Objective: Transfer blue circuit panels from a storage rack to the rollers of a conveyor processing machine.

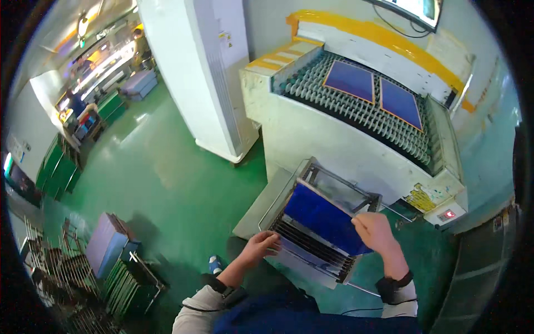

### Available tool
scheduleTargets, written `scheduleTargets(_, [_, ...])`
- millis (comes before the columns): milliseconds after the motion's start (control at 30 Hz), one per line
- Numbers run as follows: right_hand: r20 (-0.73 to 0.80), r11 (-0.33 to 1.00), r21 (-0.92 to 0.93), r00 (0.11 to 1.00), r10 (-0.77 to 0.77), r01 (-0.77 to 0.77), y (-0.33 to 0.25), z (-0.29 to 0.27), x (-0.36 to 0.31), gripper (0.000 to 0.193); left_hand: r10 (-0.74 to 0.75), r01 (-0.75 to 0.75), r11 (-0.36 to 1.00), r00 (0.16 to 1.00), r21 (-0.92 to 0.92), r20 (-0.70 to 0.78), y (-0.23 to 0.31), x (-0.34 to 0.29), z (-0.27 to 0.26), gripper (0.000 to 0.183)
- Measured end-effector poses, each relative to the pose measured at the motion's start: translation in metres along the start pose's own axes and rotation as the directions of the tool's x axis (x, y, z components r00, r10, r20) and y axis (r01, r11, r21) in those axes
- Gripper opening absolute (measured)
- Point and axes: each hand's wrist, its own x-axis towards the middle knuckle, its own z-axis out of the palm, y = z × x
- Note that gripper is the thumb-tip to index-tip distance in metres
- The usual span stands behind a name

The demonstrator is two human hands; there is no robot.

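Note:
A dark blue flat panel (322, 217) with a pale edge rests tilted in a metal slotted rack (300, 240) right in front of me. My right hand (375, 231) is closed on the panel's upper right corner. Beside the rack's left end is my left hand (258, 249), its fingers loosely apart and nothing visible in them. Further dark slats or panel edges show in the rack below the blue panel, too close together to tell apart.
Behind the rack stands a cream machine (334, 136) with a roller bed (356, 114) bearing two blue-violet panels (349, 80). A white cabinet (194, 67) rises left of it. Stacked panels (108, 245) and wire racks (58, 261) stand at lower left. Distant people work at upper left.

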Motion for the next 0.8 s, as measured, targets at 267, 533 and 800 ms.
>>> scheduleTargets(267, [-0.22,0.569,0.799,0.784,0.58,-0.197,0.036,-0.031,0.021,0.021,0.085,-0.097,0.991,0.989,0.096,0.117,0.023,0.036,0.057,0.06])
scheduleTargets(533, [-0.091,0.065,0.996,0.663,0.743,0.065,0.098,0.02,0.049,0.012,0.102,-0.1,0.995,0.989,-0.029,0.106,0.085,0.05,0.075,0.021])
scheduleTargets(800, [0.091,-0.173,0.984,0.704,0.704,0.047,0.112,0.002,0.075,0.023,0.195,-0.183,0.978,0.972,-0.098,0.128,0.144,0.077,0.098,0.022])
